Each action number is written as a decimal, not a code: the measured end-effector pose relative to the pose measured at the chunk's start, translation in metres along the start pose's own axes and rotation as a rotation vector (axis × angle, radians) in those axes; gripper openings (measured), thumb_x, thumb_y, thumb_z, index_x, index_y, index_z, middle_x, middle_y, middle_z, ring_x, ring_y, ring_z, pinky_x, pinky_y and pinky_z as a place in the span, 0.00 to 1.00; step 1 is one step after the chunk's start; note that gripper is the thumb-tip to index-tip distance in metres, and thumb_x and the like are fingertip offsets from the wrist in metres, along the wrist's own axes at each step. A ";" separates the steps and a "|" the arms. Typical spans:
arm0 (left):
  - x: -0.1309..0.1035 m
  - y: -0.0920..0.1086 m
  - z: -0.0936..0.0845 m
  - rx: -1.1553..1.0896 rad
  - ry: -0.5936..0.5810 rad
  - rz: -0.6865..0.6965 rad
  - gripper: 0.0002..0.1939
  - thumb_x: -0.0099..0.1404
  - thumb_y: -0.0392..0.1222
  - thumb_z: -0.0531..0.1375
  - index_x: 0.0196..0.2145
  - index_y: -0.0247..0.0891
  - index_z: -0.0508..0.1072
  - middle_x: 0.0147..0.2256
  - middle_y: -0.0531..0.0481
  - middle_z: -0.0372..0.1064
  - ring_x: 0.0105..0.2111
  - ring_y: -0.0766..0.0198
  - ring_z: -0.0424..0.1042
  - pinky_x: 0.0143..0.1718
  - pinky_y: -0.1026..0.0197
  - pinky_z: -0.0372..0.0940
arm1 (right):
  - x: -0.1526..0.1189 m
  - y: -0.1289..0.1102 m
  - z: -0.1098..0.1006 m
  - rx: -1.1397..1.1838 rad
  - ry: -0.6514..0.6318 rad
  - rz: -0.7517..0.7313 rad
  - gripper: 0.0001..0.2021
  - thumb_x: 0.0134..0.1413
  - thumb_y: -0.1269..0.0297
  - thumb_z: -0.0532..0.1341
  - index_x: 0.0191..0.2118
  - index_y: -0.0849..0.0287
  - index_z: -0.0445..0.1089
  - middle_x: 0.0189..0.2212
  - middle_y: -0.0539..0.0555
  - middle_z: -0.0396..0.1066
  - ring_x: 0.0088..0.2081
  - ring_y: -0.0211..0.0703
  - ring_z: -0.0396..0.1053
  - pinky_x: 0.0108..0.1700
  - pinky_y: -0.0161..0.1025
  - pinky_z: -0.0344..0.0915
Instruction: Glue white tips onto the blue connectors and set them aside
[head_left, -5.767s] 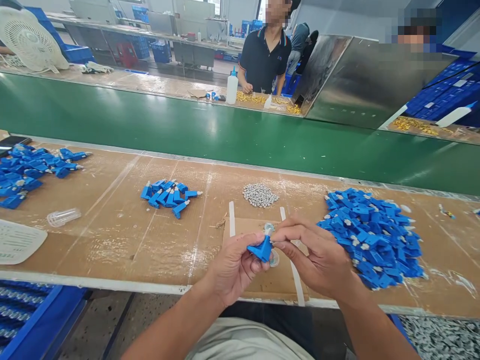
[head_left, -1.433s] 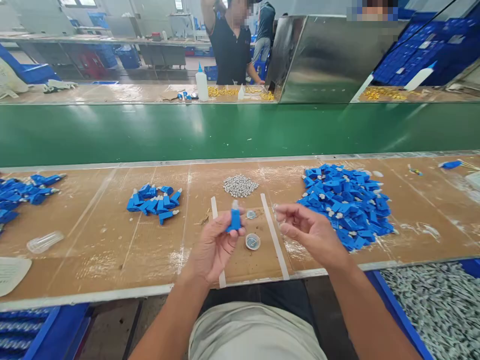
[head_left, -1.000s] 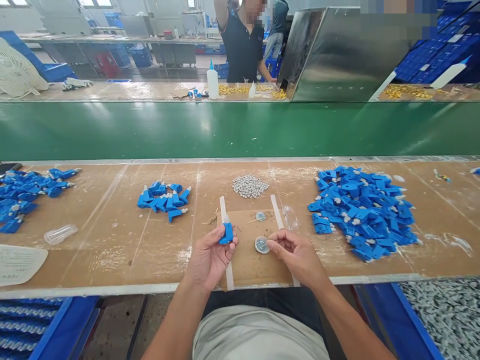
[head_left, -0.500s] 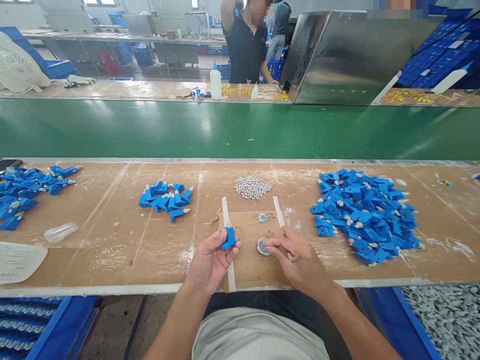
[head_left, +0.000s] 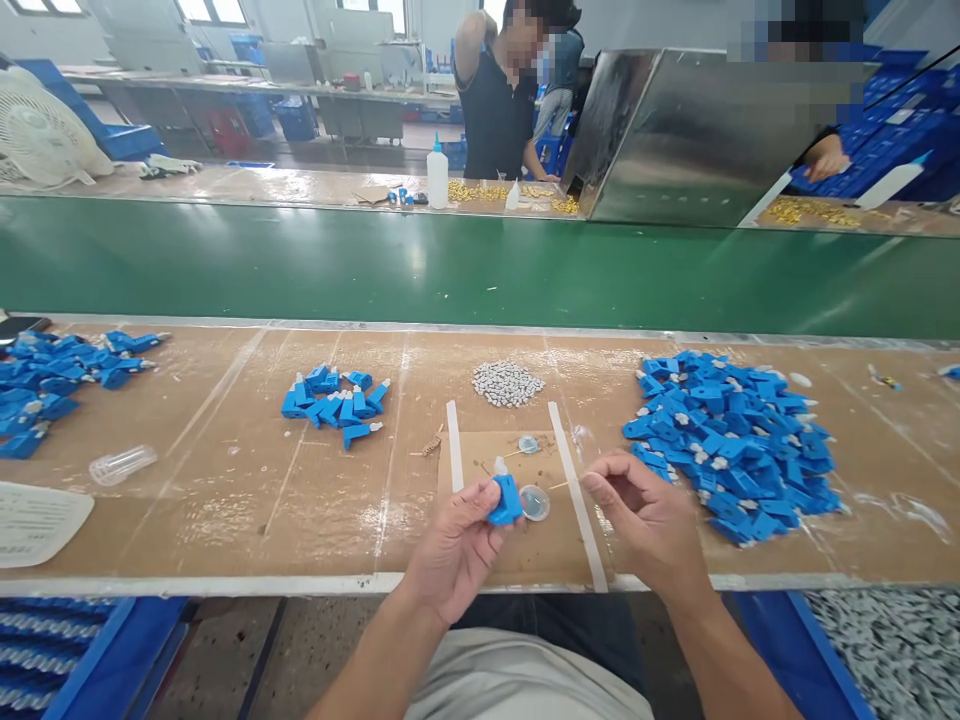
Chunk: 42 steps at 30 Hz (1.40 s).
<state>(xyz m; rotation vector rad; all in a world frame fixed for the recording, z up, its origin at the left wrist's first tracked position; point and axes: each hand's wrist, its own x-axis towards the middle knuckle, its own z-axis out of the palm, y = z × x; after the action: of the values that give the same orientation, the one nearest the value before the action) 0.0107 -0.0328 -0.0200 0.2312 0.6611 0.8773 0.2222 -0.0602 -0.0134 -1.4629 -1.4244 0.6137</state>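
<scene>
A small blue plastic part with a white tip [head_left: 505,502] is pinched between the thumb and fingers of my left hand [head_left: 461,545]. It is over the cardboard mat, beside a small round clear dish [head_left: 535,504]. My right hand [head_left: 652,520] is closed on a thin wooden stick [head_left: 559,486], which points left toward the dish and the blue part. Behind them lies a second small dish of bluish-clear stuff [head_left: 528,444]. Farther back is a heap of small grey pieces [head_left: 508,383].
Blue parts lie in a big pile [head_left: 735,440] on the right, a small group [head_left: 334,402] and a left pile [head_left: 52,375]. A clear plastic cup [head_left: 124,465] lies on its side. Beyond the table runs a green belt [head_left: 300,265]; people are across it.
My left hand has moved right with the blue part, close to the dish. My right hand has drawn back to the right from the dish, and the stick now shows.
</scene>
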 end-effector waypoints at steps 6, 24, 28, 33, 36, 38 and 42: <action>-0.002 -0.005 0.013 -0.010 -0.063 -0.077 0.09 0.64 0.38 0.66 0.37 0.26 0.80 0.34 0.42 0.77 0.30 0.68 0.76 0.35 0.72 0.72 | -0.004 -0.030 0.000 0.117 0.090 -0.079 0.04 0.64 0.64 0.62 0.36 0.54 0.70 0.35 0.52 0.72 0.33 0.42 0.70 0.35 0.38 0.67; -0.004 -0.004 0.013 -0.011 -0.140 -0.110 0.10 0.63 0.40 0.67 0.36 0.28 0.79 0.31 0.46 0.76 0.29 0.69 0.75 0.32 0.72 0.71 | -0.002 -0.047 0.015 -0.014 -0.010 -0.297 0.05 0.63 0.73 0.61 0.39 0.54 0.68 0.35 0.53 0.73 0.38 0.45 0.72 0.41 0.43 0.65; -0.003 -0.003 0.012 -0.015 -0.137 -0.118 0.09 0.62 0.40 0.68 0.36 0.29 0.79 0.30 0.47 0.75 0.29 0.69 0.75 0.33 0.72 0.71 | -0.001 -0.046 0.016 -0.055 -0.006 -0.334 0.06 0.63 0.74 0.61 0.40 0.54 0.68 0.35 0.52 0.74 0.37 0.45 0.73 0.40 0.43 0.66; -0.001 -0.003 0.012 -0.015 -0.144 -0.107 0.08 0.63 0.39 0.67 0.35 0.28 0.79 0.30 0.47 0.75 0.28 0.71 0.74 0.32 0.73 0.70 | 0.001 -0.049 0.013 -0.193 -0.080 -0.488 0.09 0.63 0.75 0.60 0.42 0.53 0.66 0.34 0.52 0.74 0.37 0.45 0.73 0.39 0.43 0.67; -0.001 -0.003 0.012 0.004 -0.153 -0.111 0.08 0.62 0.39 0.68 0.33 0.28 0.79 0.29 0.47 0.75 0.28 0.71 0.74 0.31 0.73 0.69 | 0.002 -0.049 0.011 -0.246 -0.074 -0.541 0.11 0.62 0.76 0.59 0.44 0.52 0.64 0.35 0.52 0.74 0.38 0.45 0.73 0.39 0.43 0.68; -0.002 -0.003 0.012 0.013 -0.150 -0.116 0.08 0.62 0.39 0.68 0.32 0.28 0.79 0.29 0.48 0.74 0.28 0.71 0.74 0.31 0.73 0.69 | 0.002 -0.048 0.012 -0.270 -0.051 -0.555 0.12 0.62 0.77 0.60 0.45 0.52 0.64 0.35 0.53 0.74 0.38 0.46 0.73 0.39 0.43 0.68; -0.002 -0.002 0.010 0.010 -0.142 -0.101 0.08 0.62 0.39 0.68 0.33 0.29 0.79 0.29 0.48 0.75 0.28 0.71 0.74 0.31 0.73 0.69 | 0.002 -0.048 0.014 -0.257 -0.088 -0.544 0.11 0.63 0.76 0.59 0.45 0.52 0.64 0.34 0.53 0.74 0.38 0.46 0.73 0.38 0.43 0.68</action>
<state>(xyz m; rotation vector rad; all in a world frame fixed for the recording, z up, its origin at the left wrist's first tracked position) 0.0176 -0.0348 -0.0120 0.2643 0.5410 0.7533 0.1886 -0.0621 0.0235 -1.1658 -1.9269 0.1571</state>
